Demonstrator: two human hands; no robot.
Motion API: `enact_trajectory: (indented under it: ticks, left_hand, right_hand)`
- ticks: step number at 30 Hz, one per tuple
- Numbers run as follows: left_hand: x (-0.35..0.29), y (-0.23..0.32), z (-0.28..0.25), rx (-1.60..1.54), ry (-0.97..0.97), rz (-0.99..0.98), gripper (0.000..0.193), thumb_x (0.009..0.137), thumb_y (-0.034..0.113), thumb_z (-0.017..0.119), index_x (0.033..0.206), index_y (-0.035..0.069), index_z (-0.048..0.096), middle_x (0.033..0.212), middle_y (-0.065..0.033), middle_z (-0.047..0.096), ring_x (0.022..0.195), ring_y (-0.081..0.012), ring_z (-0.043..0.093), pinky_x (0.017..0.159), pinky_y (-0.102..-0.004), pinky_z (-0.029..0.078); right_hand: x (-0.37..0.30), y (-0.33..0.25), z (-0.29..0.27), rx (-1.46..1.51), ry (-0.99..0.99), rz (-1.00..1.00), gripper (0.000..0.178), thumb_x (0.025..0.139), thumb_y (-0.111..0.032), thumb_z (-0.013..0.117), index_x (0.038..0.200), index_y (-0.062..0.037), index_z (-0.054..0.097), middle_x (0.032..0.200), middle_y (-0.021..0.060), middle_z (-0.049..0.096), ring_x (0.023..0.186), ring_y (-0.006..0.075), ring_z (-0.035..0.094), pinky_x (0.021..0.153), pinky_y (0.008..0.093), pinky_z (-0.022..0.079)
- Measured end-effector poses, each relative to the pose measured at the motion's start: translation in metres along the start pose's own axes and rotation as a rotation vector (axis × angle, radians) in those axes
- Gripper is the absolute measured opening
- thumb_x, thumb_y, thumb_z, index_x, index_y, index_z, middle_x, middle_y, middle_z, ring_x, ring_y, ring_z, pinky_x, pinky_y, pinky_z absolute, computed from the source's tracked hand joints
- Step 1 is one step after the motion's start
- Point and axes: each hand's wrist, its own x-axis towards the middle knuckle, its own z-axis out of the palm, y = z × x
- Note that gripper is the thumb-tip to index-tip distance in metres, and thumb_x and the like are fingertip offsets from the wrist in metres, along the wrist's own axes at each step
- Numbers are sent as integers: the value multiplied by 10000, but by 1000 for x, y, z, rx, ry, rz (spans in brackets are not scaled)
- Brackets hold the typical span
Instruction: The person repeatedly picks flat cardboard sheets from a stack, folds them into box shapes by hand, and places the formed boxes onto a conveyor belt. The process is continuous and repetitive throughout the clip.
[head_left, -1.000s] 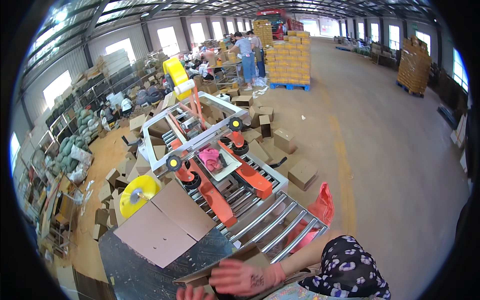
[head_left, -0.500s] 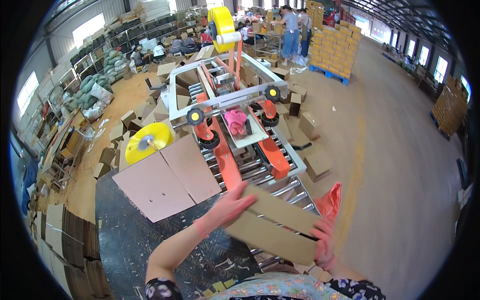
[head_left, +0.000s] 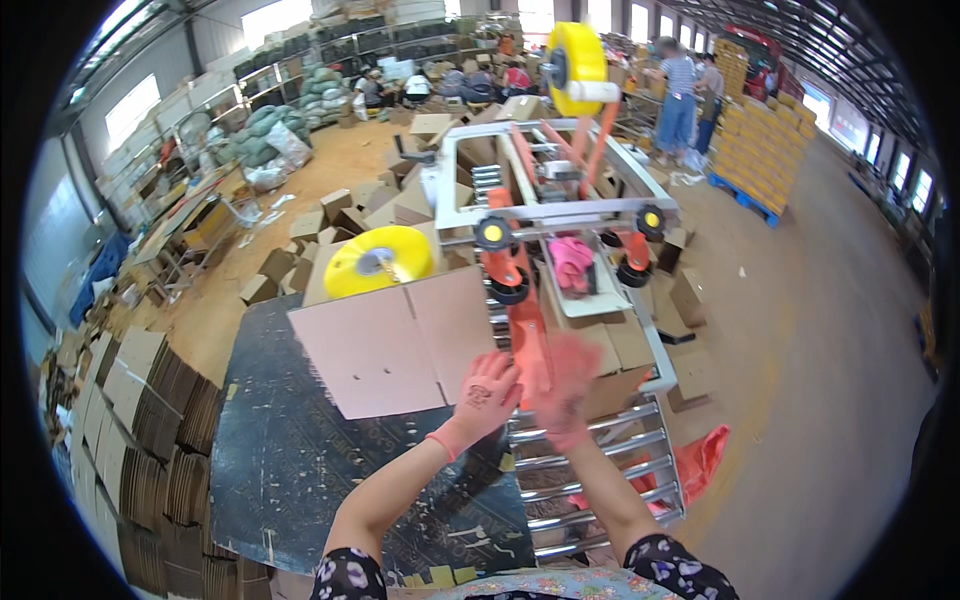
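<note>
Both my hands wear pink work gloves. My left hand (head_left: 487, 392) holds nothing, its fingers stretched out beside the orange side rail (head_left: 527, 345) of the carton sealing machine. My right hand (head_left: 567, 385), smeared by motion, is over the same rail, close to a brown carton (head_left: 622, 348). That carton sits on the machine's rollers between the rails, below a white tray (head_left: 598, 300) with a pink cloth (head_left: 571, 262) in it. Left of my hands stands a larger carton (head_left: 375, 350) on the dark table, with a yellow tape roll (head_left: 378, 261) on it.
The machine's frame (head_left: 560, 228) carries black knobs and a large yellow tape roll (head_left: 577, 70). Metal rollers (head_left: 595, 455) run toward me, with red cloth (head_left: 702, 462) at their right. Bundled flat cartons (head_left: 140, 410) stand at left. People work far back, near a loaded blue pallet (head_left: 742, 202).
The carton that was between my hands is now away from them, with a carton under the machine. Both hands have moved forward and closer together. The view has shifted left.
</note>
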Motion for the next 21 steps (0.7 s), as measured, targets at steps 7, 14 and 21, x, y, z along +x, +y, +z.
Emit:
enact_trajectory:
  ticks: [7, 14, 21]
  left_hand:
    - [-78, -67, -88, 512, 96, -245, 652, 806, 341, 688, 1351, 27, 516, 1418, -229, 433, 1370, -439, 327, 1142, -612, 185]
    - [-81, -96, -187, 322, -51, -350, 531, 925, 477, 548, 1258, 64, 560, 1266, -155, 585, 1196, -344, 525, 1049, -532, 315]
    - [-95, -62, -265, 539, -263, -802, 384, 857, 474, 607, 936, 100, 645, 934, -125, 668, 899, -328, 656, 771, -470, 512]
  right_hand:
    - [114, -28, 189, -529, -617, -301, 637, 817, -385, 672, 1362, -90, 527, 1438, 107, 488, 1398, 332, 347, 1155, 569, 194]
    - [44, -89, 107, -63, -534, -565, 257, 780, -250, 720, 975, -106, 634, 1262, 65, 591, 1329, 258, 442, 1153, 551, 213]
    - [13, -142, -66, 506, -963, -488, 115, 825, -139, 689, 847, -46, 627, 941, 90, 652, 974, 297, 643, 960, 461, 474]
